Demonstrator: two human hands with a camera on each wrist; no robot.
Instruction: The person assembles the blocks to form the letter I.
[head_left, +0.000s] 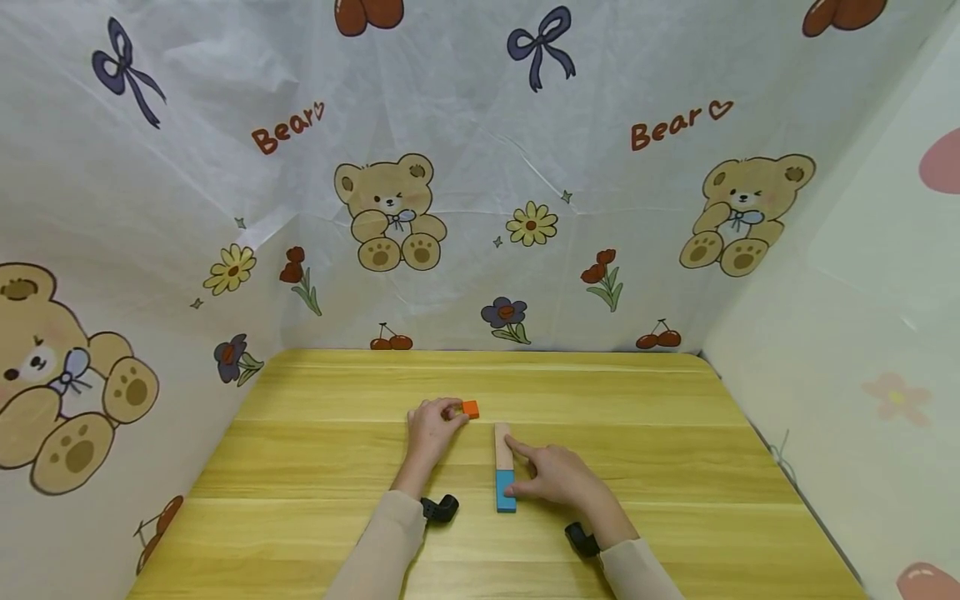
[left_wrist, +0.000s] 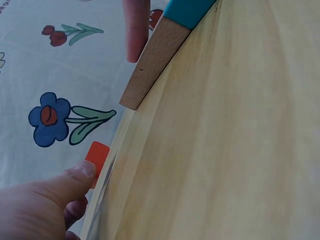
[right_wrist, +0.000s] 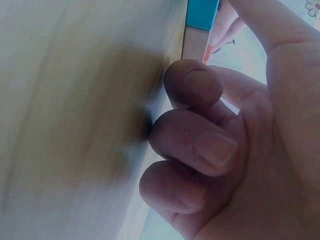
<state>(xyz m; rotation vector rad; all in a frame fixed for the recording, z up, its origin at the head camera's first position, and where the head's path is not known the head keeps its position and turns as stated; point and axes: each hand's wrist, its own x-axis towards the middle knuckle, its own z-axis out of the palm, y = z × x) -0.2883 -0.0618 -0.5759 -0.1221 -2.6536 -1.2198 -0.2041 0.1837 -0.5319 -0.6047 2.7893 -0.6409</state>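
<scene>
In the head view a pale wood block [head_left: 503, 450] and a blue block [head_left: 505, 502] lie end to end in a straight line on the table. My left hand [head_left: 432, 429] pinches a small orange block [head_left: 471, 409] beyond and to the left of the pale one. The left wrist view shows the thumb on the orange block [left_wrist: 98, 156]. My right hand [head_left: 562, 475] is beside the line, its index fingertip at the pale block's right side and its thumb at the blue block. In the right wrist view, the other fingers [right_wrist: 192, 145] are curled and hold nothing.
The wood-grain table [head_left: 337, 467] is enclosed by pale cloth walls [head_left: 465, 125] printed with bears and flowers. Black wrist devices [head_left: 440, 509] are strapped to both forearms. A thin cord [head_left: 782, 457] hangs by the table's right edge.
</scene>
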